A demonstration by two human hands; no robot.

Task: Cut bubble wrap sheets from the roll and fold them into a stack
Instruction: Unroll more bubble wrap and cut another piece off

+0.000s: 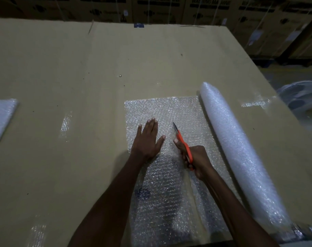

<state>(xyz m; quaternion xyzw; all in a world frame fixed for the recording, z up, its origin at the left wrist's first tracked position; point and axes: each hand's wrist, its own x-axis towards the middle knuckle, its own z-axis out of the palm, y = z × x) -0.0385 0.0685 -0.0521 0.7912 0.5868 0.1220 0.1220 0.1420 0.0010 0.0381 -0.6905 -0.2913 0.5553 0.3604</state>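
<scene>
I am working at a large cardboard-covered table (80, 68), both forearms reaching forward over the unrolled bubble wrap sheet (162, 111). The sheet is lying flat on the cardboard, running from the near edge out ahead of me, its right side still joined to the bubble wrap roll (240, 148). A cut line is showing in the sheet nearest me, running up under my right forearm toward the scissors.

My left hand (148, 138) is lying palm down on the sheet, fingers straight and spread, pressing the wrap flat just left of the cut line. My right hand (196, 159) is gripping the orange handles of the scissors (182, 141), fingers curled through and around them. The blades are pointing away from me over the sheet; they look nearly closed, though I cannot tell for certain.

The roll is lying on the table to the right of the sheet, angled from near right to farther left, touching the sheet's right edge.

At the far left edge of view, a folded stack of bubble wrap (2, 118) is resting on the cardboard, well apart from the sheet.

Beyond the table, printed cardboard cartons (160, 8) are standing in a dim row
</scene>
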